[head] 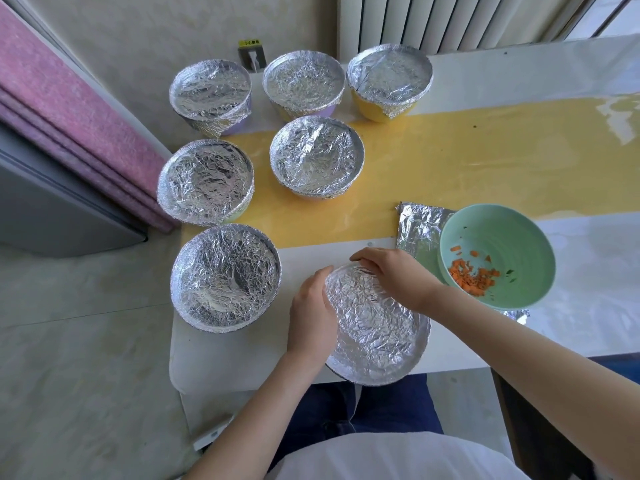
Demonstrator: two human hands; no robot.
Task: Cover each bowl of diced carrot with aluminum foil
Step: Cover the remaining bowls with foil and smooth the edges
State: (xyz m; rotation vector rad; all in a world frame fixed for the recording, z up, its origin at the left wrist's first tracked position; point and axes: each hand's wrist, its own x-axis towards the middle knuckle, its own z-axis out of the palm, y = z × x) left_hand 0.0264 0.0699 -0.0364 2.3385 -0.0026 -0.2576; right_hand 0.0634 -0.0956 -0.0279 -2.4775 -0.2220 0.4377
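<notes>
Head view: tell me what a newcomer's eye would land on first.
Six shiny foil-covered bowls crowd the left and far side of the table. At the near edge, the left hand and right hand cup the rim of a seventh foil-wrapped bowl. To the right, an uncovered green bowl with orange diced carrot sits on a foil sheet.

Person, 2 bare hands in view: L hand [311,320], R hand [398,275]. Forearms [519,344] bare to frame edge, sleeves not visible. White top [398,459] at btm of view, plain fabric. Dark blue trousers [332,407], denim-like, seen under table edge.
</notes>
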